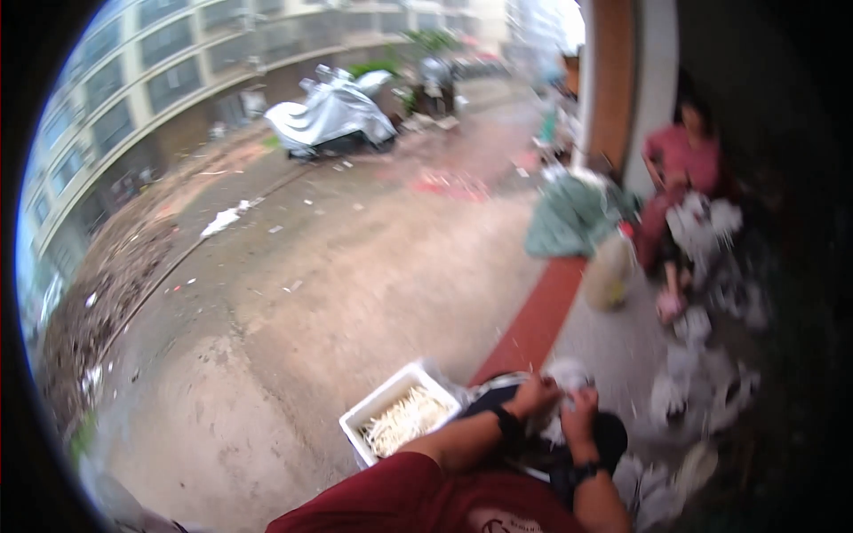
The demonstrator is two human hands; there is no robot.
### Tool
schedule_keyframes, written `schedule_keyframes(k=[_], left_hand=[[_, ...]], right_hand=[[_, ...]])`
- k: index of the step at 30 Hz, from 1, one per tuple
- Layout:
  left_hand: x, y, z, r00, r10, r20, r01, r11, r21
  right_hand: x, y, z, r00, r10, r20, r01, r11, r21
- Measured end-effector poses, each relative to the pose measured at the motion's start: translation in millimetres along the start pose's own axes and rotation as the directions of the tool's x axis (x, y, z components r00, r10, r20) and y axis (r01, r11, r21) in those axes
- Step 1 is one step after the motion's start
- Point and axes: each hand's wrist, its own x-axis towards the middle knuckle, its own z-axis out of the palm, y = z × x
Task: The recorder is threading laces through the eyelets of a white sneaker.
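Note:
In front of my lap, my left hand [535, 397] and my right hand [579, 414] are held close together, fingers pinched. Something small and pale seems to be between them, too blurred to name. Just beyond and beneath the hands is a whitish bundle [569, 370], partly hidden by them. To the left of my left forearm stands a white foam box [354, 424]. Many thin, cream-coloured strips [409, 421] lie loose inside it. A dark band circles each of my wrists.
On the right sits another person [689, 155] in a pink top, among white plastic bags [706, 222]. A green sack [573, 213] and a pale rounded sack [609, 274] stand by the pillar [653, 98]. A red strip [533, 320] crosses the floor. Farther off is a silver-covered vehicle [329, 115].

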Motion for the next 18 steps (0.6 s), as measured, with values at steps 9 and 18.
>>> schedule_keyframes(k=[9,18], left_hand=[[-16,45,-33,0.998,0.009,-0.057,0.000,0.986,0.165],[-23,69,-32,0.953,0.294,0.080,-0.284,0.763,0.580]], right_hand=[[20,-44,-15,0.982,-0.185,0.043,0.184,0.982,0.033],[32,-24,3,0.984,-0.171,0.059,0.171,0.985,0.009]])
